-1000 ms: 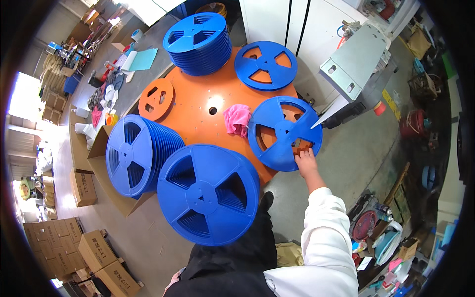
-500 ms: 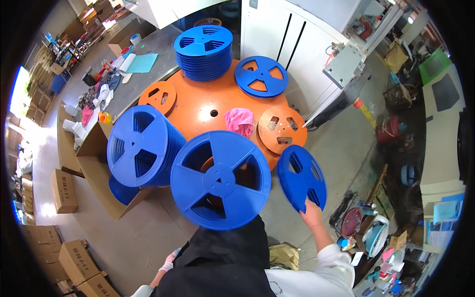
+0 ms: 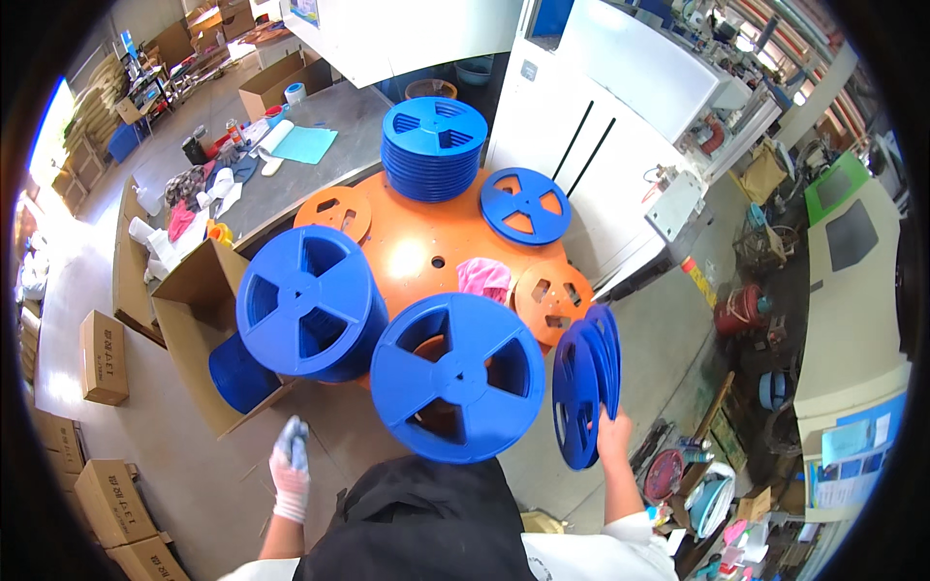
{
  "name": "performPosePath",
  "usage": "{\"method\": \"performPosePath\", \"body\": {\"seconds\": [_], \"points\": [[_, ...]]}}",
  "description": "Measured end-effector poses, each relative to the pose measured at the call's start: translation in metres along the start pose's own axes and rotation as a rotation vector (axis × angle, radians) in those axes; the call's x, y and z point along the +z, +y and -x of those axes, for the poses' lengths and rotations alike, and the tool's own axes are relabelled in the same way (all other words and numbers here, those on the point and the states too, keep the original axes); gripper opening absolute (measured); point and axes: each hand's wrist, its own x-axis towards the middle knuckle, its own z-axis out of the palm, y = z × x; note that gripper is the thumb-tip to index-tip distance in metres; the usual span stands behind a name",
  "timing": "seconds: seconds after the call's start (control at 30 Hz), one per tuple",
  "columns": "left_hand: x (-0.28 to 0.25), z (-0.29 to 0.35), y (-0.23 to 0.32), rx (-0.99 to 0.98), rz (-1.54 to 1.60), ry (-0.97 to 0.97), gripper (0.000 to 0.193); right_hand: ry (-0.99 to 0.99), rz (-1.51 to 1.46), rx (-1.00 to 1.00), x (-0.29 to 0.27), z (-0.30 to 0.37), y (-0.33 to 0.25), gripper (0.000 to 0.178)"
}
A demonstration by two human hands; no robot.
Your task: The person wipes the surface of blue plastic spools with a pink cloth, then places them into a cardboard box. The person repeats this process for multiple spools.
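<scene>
My bare right hand (image 3: 613, 436) grips several blue plastic reels (image 3: 577, 395) by their lower rims. They hang on edge, slightly fanned apart, to the right of the round orange table (image 3: 417, 218). My left hand (image 3: 291, 470), in a white and grey-blue glove, is raised with its fingers stretched out and holds nothing. A large blue reel (image 3: 412, 376) stands at the table's near edge, close to my body. Left of it is a thick stack of blue reels (image 3: 266, 290) facing me. The left hand is apart from both.
On the table are a tall stack of blue reels (image 3: 431, 174), a flatter blue reel (image 3: 504, 215), orange discs (image 3: 533, 290) and a pink cloth (image 3: 480, 276). An open cardboard box (image 3: 189, 339) holding blue reels stands left. A white machine cabinet (image 3: 542, 126) rises behind.
The reels in my right hand have turned edge-on and fanned apart, a little lower. My gloved left hand has come up from beside my body. The view has shifted.
</scene>
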Motion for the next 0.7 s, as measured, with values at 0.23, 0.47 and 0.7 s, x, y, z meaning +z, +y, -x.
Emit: {"method": "performPosePath", "body": {"seconds": [0.23,0.47,0.7], "points": [[0.297,-0.233,0.151,0.082,0.041,-0.859,0.035,-0.052,-0.294,0.215,-0.022,0.003,0.060,0.019],[0.563,-0.298,0.080,-0.424,-0.942,-1.231,0.058,-0.255,-0.266,0.592,-0.017,0.052,0.217,0.040],[0.637,-0.323,-0.015,-0.447,-0.987,-0.918,0.042,-0.145,-0.228,0.618,-0.041,0.076,0.228,0.051]]}}
